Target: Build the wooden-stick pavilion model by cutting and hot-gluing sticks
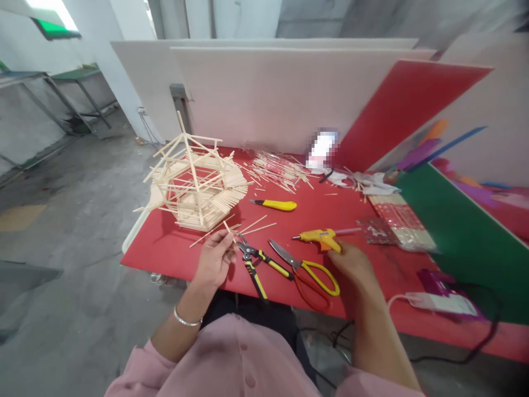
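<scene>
Currently, the right hand [350, 263] grasps the yellow glue gun [319, 237] by its handle just beyond the scissors [296, 264] — long axis crosswise, nozzle pointing left. The left hand [217, 255] pinches a thin stick [226, 225] beside the pliers [247, 251] — slanted, its far end pointing away and leftward.

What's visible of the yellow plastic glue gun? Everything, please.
The yellow, plastic-looking, pistol-shaped glue gun is seen side-on over the red tabletop, beyond the yellow-and-red-handled metal scissors. Its dark nozzle points picture-left; a pinkish translucent stick juts from the rear. The person's right grip holds its handle; whether the gun also rests on the tabletop is unclear.
</scene>
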Demonstrator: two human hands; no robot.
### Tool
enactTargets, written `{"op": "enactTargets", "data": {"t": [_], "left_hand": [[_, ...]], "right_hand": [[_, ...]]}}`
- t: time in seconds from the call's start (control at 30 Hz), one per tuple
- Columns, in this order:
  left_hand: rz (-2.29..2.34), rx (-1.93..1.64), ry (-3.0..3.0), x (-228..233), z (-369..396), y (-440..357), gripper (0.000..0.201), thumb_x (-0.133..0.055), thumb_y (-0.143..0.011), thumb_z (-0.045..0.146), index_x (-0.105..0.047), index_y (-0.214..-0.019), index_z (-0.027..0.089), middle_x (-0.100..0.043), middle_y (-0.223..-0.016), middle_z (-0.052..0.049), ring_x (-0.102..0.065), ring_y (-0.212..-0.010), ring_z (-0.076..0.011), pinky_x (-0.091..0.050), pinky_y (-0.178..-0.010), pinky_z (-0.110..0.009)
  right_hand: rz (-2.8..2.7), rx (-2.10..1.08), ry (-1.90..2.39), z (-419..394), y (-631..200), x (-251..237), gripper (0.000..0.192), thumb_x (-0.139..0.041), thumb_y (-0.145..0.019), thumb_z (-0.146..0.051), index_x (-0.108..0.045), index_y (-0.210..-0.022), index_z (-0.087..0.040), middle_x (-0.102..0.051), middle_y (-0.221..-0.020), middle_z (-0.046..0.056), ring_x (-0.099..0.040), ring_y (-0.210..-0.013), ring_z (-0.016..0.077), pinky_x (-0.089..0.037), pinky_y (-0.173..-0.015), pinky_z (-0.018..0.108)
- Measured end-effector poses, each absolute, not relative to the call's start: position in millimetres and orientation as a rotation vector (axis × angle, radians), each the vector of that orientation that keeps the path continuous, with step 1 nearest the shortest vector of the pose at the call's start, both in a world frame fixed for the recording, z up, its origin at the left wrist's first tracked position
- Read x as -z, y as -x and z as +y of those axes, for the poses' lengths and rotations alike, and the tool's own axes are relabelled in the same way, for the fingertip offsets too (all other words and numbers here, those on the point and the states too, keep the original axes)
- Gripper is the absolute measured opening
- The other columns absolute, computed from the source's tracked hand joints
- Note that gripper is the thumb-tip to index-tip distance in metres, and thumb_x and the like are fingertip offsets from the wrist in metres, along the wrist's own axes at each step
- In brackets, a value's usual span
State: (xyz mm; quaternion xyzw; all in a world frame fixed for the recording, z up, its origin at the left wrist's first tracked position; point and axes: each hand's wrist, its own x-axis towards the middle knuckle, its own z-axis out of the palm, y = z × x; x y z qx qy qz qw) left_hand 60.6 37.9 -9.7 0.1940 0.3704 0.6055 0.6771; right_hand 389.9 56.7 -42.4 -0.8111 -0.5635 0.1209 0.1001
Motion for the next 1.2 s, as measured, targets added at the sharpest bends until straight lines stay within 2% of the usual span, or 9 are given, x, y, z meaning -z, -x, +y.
{"op": "enactTargets", "data": {"t": [0.2, 0.37, 0.43, 0.5, 0.6, 0.7, 0.8, 0.93, 1.2], "left_hand": [[0.816, -1.388, -0.423, 1.9, 41.7, -52.0, 0.034, -0.079, -0.067, 0.038, -0.060, -0.083, 0.015, -0.064, -0.059, 0.003, -0.053, -0.037, -0.0062, -0.035, -0.030, -0.013], [0.790, -1.399, -0.359, -4.8, 47.3, -52.1, 0.037, -0.082, -0.063, 0.034, -0.057, -0.083, 0.015, -0.065, -0.057, 0.003, -0.056, -0.040, -0.0065, -0.039, -0.036, -0.013], [0.791, -1.405, -0.321, -6.4, 48.9, -51.9, 0.040, -0.084, -0.059, 0.031, -0.056, -0.083, 0.016, -0.066, -0.059, 0.002, -0.057, -0.042, -0.0074, -0.040, -0.037, -0.013], [0.800, -1.399, -0.296, -7.2, 50.5, -51.3, 0.042, -0.085, -0.057, 0.030, -0.056, -0.083, 0.016, -0.067, -0.060, 0.001, -0.058, -0.043, -0.0083, -0.040, -0.038, -0.014], [0.798, -1.407, -0.286, -7.0, 53.9, -50.9, 0.042, -0.085, -0.058, 0.033, -0.056, -0.083, 0.015, -0.067, -0.061, 0.000, -0.059, -0.044, -0.0089, -0.039, -0.037, -0.014], [0.784, -1.451, -0.278, -6.3, 58.6, -51.3, 0.042, -0.084, -0.059, 0.034, -0.055, -0.082, 0.015, -0.067, -0.062, 0.000, -0.059, -0.044, -0.0089, -0.037, -0.036, -0.014], [0.780, -1.462, -0.263, -5.8, 63.2, -51.5, 0.042, -0.084, -0.059, 0.035, -0.054, -0.082, 0.016, -0.067, -0.062, 0.000, -0.057, -0.042, -0.0088, -0.035, -0.034, -0.014], [0.784, -1.436, -0.254, -5.2, 67.6, -51.4, 0.043, -0.083, -0.059, 0.038, -0.054, -0.081, 0.015, -0.067, -0.060, 0.000, -0.057, -0.041, -0.0090, -0.035, -0.034, -0.015], [0.810, -1.414, -0.291, -2.2, 73.6, -52.4, 0.041, -0.080, -0.062, 0.043, -0.054, -0.077, 0.015, -0.064, -0.055, 0.001, -0.056, -0.037, -0.0091, -0.034, -0.032, -0.015]], "right_hand": [[-1.405, -0.546, 2.042, 30.4, -341.4, -5.7, 0.034, -0.050, -0.073, -0.045, -0.058, -0.094, -0.020, -0.058, -0.065, 0.000, -0.053, -0.058, 0.0172, -0.041, -0.054, 0.027], [-1.537, -0.634, 1.614, 27.3, -277.3, -57.9, 0.035, -0.054, -0.072, -0.047, -0.056, -0.096, -0.021, -0.059, -0.076, 0.000, -0.054, -0.065, 0.0159, -0.042, -0.059, 0.027], [-1.639, -0.517, 1.661, 35.2, -251.3, -68.2, 0.038, -0.057, -0.073, -0.055, -0.054, -0.092, -0.022, -0.058, -0.070, -0.001, -0.052, -0.060, 0.0146, -0.040, -0.058, 0.026], [-1.652, -0.248, 1.793, 46.1, -228.3, -71.8, 0.048, -0.061, -0.069, -0.064, -0.053, -0.090, -0.021, -0.056, -0.064, -0.002, -0.049, -0.055, 0.0146, -0.036, -0.056, 0.027], [-1.707, 0.090, 1.843, 63.3, -203.4, -68.6, 0.058, -0.059, -0.068, -0.070, -0.055, -0.098, -0.020, -0.060, -0.067, 0.000, -0.051, -0.056, 0.0165, -0.033, -0.055, 0.027], [-1.792, 0.300, 1.743, 76.9, -190.2, -61.4, 0.054, -0.057, -0.075, -0.064, -0.056, -0.104, -0.019, -0.065, -0.079, 0.003, -0.055, -0.062, 0.0177, -0.032, -0.055, 0.027], [-1.839, 0.492, 1.680, 85.4, -184.6, -54.6, 0.044, -0.054, -0.081, -0.057, -0.059, -0.102, -0.018, -0.065, -0.079, 0.004, -0.057, -0.064, 0.0174, -0.029, -0.054, 0.026], [-1.890, 0.614, 1.654, 90.2, -181.4, -49.8, 0.041, -0.053, -0.083, -0.053, -0.062, -0.101, -0.017, -0.064, -0.077, 0.003, -0.055, -0.063, 0.0164, -0.026, -0.051, 0.026], [-1.909, 0.639, 1.647, 92.1, -181.4, -49.8, 0.038, -0.052, -0.085, -0.052, -0.063, -0.097, -0.018, -0.063, -0.078, 0.002, -0.052, -0.063, 0.0145, -0.026, -0.052, 0.026]]}}
